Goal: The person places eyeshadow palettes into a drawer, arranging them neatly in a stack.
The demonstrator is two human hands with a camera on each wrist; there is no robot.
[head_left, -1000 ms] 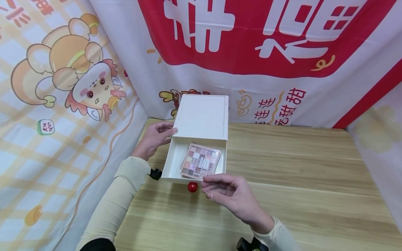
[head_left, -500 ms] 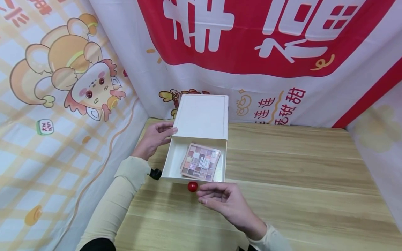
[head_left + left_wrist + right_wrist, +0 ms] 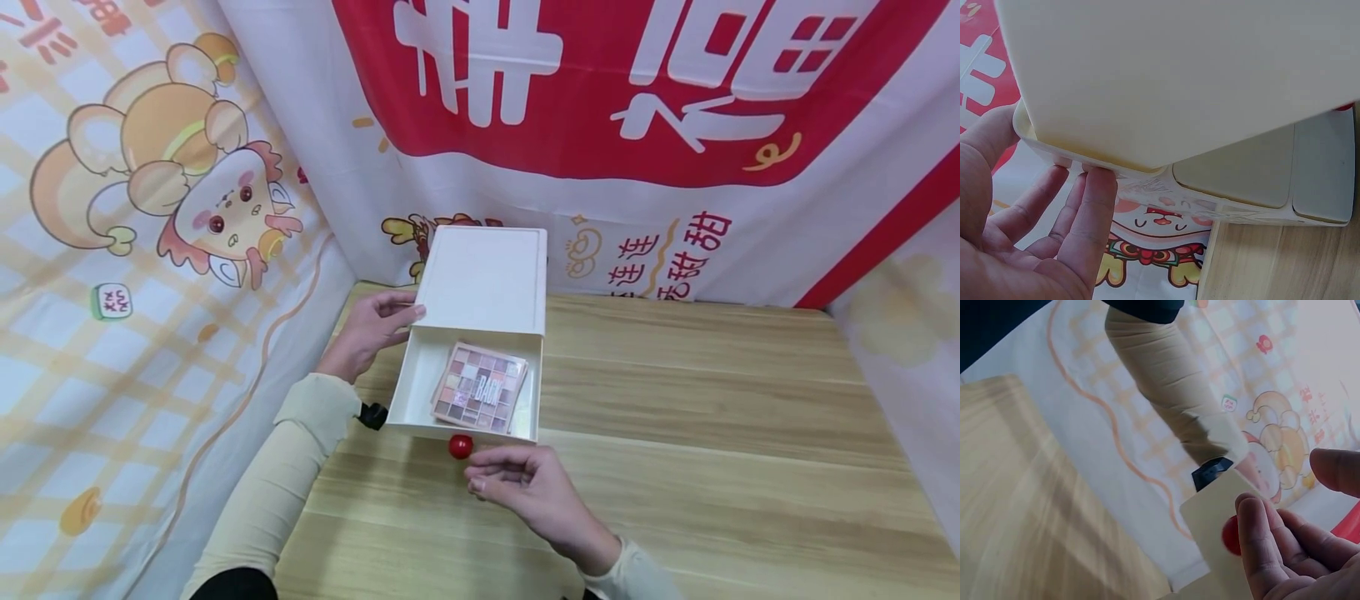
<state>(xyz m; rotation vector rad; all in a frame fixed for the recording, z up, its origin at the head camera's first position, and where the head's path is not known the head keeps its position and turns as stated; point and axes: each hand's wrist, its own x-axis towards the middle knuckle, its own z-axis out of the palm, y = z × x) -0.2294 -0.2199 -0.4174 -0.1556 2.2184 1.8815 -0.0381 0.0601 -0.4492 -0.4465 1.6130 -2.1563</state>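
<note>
A white drawer box (image 3: 483,275) stands near the back of the table with its drawer (image 3: 416,387) pulled out toward me. Inside the drawer lies an eyeshadow palette (image 3: 480,387), its lid a grid of pink, mauve and brown squares. The drawer's red round knob (image 3: 461,447) sits at the middle of its front. My left hand (image 3: 371,329) holds the box at its left side, thumb and fingertips at the edge in the left wrist view. Close to the right of the knob is my right hand (image 3: 528,492), its fingers loosely bent and the thumb (image 3: 1338,470) apart from them.
The wooden table (image 3: 712,467) extends to the right of the box. A printed cloth (image 3: 675,83) hangs behind it, and another patterned cloth (image 3: 135,400) lines the left side. The left wrist carries a black device (image 3: 372,416).
My right hand has moved down and left, from the drawer's front right edge to beside the red knob. The left hand, the box and the palette stay in place.
</note>
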